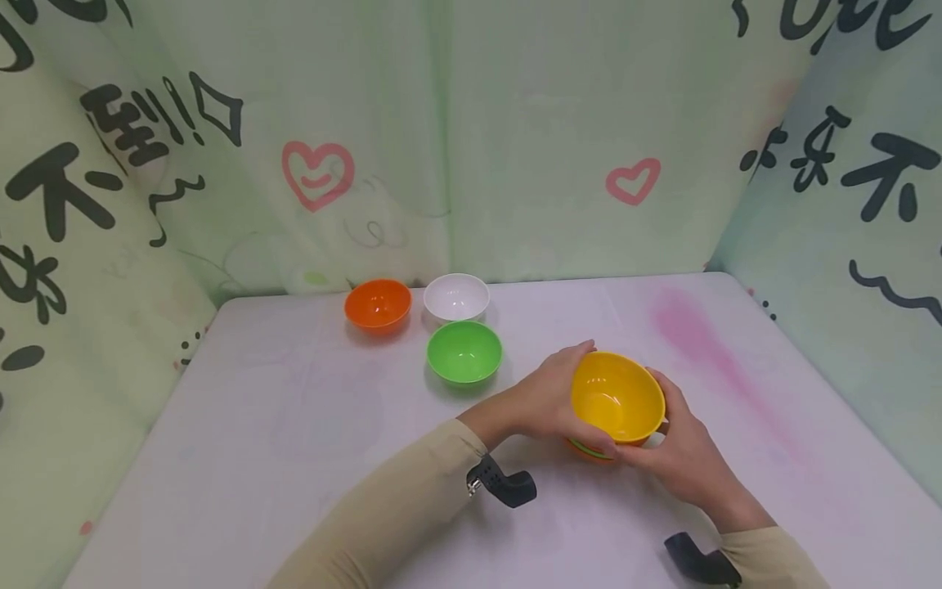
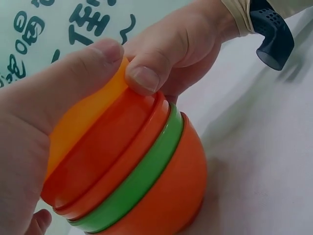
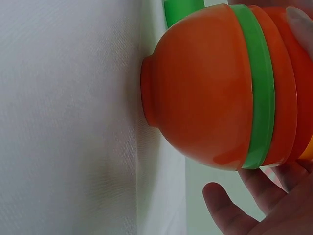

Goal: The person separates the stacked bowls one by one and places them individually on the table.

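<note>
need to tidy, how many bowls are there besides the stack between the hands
3: orange bowl at the back, white bowl to its right, green bowl in front of the white bowl. Any nested beneath them could be hidden.

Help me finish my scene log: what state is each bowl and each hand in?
Yellow bowl: mouth up, empty, stacked topmost
Bottom orange bowl: stacked lowest
Stacked green bowl: nested in bottom orange bowl
Orange layer above it: under the yellow bowl; bowl count unclear
Rear orange bowl: upright, empty
White bowl: upright, empty
Front green bowl: upright, empty
Left hand: gripping the yellow bowl
Right hand: gripping the yellow bowl
</note>
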A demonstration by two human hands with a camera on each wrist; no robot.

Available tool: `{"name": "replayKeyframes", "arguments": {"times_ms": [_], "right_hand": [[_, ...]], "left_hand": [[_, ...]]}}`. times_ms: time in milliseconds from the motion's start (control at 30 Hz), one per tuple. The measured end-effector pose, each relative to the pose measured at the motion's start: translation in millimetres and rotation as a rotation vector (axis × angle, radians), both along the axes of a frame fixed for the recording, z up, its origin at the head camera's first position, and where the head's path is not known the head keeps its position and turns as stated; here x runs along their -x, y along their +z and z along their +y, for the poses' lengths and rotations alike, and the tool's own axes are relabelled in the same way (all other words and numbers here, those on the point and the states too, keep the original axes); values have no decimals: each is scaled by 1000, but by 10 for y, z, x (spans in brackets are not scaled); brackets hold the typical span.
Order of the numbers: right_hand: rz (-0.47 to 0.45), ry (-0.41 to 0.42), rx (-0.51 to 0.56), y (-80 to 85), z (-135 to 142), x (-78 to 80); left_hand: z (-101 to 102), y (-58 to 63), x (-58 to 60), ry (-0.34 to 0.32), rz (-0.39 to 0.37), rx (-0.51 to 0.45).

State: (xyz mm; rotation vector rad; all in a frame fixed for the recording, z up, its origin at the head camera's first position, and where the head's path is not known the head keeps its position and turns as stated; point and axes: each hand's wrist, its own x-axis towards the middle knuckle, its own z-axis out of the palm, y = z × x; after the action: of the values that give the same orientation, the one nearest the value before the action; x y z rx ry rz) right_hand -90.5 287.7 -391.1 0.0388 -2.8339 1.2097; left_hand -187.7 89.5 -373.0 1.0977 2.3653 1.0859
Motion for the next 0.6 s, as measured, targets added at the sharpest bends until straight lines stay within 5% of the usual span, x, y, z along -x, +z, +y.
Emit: {"name": "replayKeyframes", "arguments": {"times_ms": [267, 600], "right_hand": [[5, 14, 3, 8, -6, 4], [32, 25, 28, 0, -4, 4]], "left_hand": [[-10, -15, -10, 32, 22, -23], [-187, 179, 25, 94, 52, -83]]}}
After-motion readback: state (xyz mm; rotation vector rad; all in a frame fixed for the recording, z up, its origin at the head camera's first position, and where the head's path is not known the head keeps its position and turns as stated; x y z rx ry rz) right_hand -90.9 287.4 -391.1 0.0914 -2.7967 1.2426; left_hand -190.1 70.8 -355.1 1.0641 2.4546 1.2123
